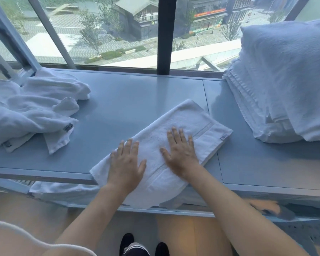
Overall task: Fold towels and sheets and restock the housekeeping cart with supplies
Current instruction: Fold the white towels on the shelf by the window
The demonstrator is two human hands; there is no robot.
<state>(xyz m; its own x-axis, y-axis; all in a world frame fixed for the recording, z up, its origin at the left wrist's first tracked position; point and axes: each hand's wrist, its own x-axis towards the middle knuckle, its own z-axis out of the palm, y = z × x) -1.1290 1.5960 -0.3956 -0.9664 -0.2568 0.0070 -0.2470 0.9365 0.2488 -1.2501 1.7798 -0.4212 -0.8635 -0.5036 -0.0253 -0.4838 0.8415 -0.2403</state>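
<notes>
Unfolded heap: left of the folded white terry towel [174,137] we see a crumpled pile of white towels [26,111], not yet folded.
Left hand [125,163]: flat, fingers straight, pressing the towel's near end.
Right hand [181,150]: flat beside it, pressing mid-towel.
Towel: on the pale grey window ledge [129,93], near end overhanging.
Finished stack: the tall white folded stack [277,85] right of the towel.
Cart: we see none, so restocking remains.
</notes>
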